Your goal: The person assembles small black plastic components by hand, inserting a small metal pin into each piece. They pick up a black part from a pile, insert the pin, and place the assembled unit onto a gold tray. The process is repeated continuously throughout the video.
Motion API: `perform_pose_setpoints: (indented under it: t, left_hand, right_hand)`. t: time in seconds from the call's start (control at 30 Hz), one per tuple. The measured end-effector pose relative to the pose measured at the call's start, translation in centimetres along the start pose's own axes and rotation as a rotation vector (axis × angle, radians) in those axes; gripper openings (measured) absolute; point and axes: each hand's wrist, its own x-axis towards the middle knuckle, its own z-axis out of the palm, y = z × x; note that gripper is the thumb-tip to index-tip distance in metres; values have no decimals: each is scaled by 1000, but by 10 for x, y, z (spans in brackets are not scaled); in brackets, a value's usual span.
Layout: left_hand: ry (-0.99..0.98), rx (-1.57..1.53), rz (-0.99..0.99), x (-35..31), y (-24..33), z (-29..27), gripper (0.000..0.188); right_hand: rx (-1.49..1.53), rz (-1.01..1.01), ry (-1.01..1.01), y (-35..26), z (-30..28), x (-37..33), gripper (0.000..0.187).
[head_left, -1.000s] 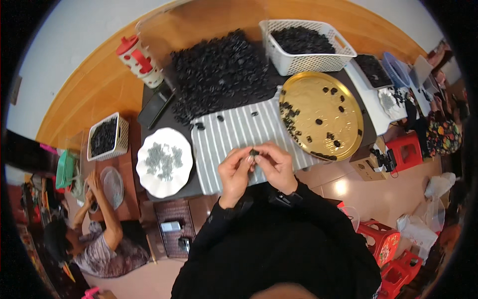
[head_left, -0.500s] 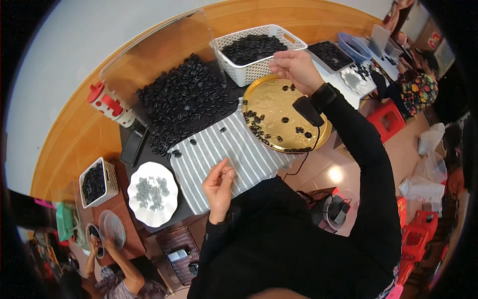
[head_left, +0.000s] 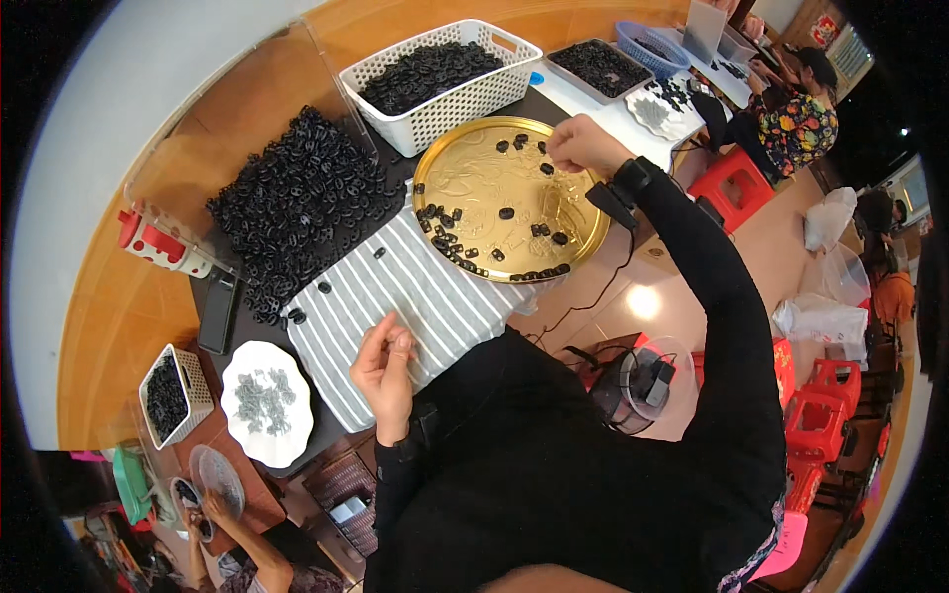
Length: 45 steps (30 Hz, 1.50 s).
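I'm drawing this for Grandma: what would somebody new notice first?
Probably the round, shiny gold tray, right of the striped grey cloth, with the right hand at its far right edge. Next, the big heap of small black pieces beyond the cloth, toward the left. Then maybe the white, wavy-edged plate left of the cloth.

A dark tabletop point(head_left: 321, 431) bears a broad heap of small black pieces point(head_left: 301, 208) near its far side, with a white perforated basket point(head_left: 476, 111) to the right of it. Nearer the person, a grey-and-white striped cloth point(head_left: 435, 318) lies spread out, its right part running under a round golden tray point(head_left: 473, 170). Left of the cloth sit a scalloped white plate point(head_left: 237, 374) and, just beyond it, a flat black device point(head_left: 217, 311).
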Motion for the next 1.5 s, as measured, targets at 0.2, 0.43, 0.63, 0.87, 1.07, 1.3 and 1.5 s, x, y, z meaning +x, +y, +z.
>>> perform_pose_setpoints:
  t: [0.2, 0.43, 0.63, 0.87, 1.07, 1.3, 1.5]
  left_hand:
    - [1, 6, -11, 3, 0, 5, 30]
    - [16, 38, -38, 2, 2, 5, 29]
    - [-11, 15, -33, 3, 1, 5, 28]
    - [20, 54, -42, -1, 2, 2, 27]
    - [2, 14, -50, 3, 4, 7, 28]
    - [-23, 28, -12, 4, 0, 6, 27]
    - [-20, 26, -26, 3, 0, 6, 27]
  right_hand:
    - [-405, -93, -58, 40, -1, 23, 10]
    - [-706, -354, 139, 39, -6, 56, 11]
    - [-634, 65, -34, 26, -5, 88, 12]
    - [-183, -90, -405, -22, 52, 55, 15]
    - [-873, -199, -245, -3, -43, 47, 18]
    - [-1238, -221, -265, 24, -28, -23, 18]
    - [-1164, -399, -76, 45, -16, -53, 15]
